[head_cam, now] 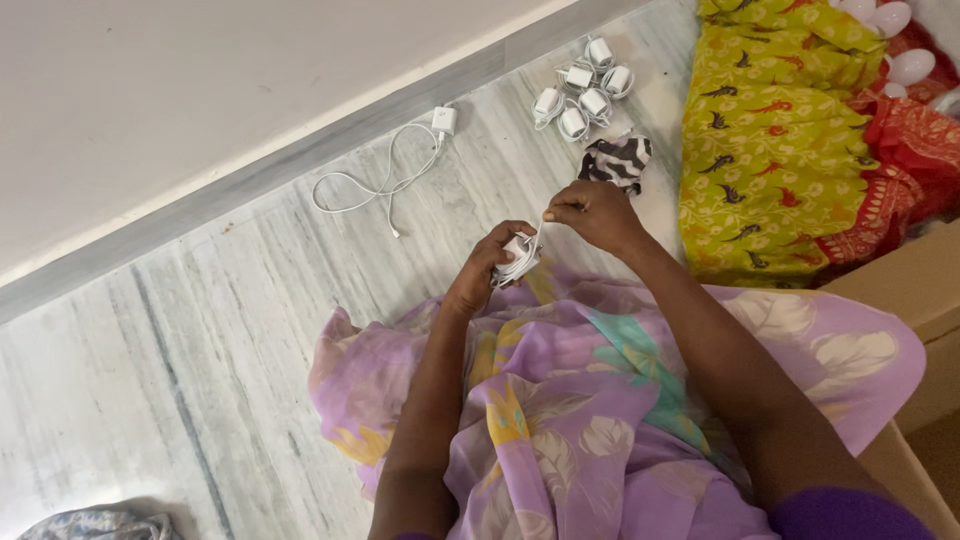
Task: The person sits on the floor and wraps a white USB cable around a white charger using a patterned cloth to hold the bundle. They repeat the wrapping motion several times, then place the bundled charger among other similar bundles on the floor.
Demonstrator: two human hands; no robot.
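Observation:
My left hand (490, 268) grips a small white charger block (517, 250) with its white cable wound around it. My right hand (592, 212) pinches the free end of that cable just above the block. Both hands hover over my lap, which is draped in lilac floral cloth (600, 400). On the floor ahead lies a loose white charger with its cable uncoiled (385, 175). Further back sits a pile of several wound white chargers (585, 85).
The floor is grey-veined marble (200, 330) meeting a white wall with a grey skirting (300, 150). A black-and-white patterned cloth (618, 160) lies near the pile. Yellow and red printed fabric (770, 130) lies at right, beside a cardboard box (915, 290). White round objects (905, 65) rest top right.

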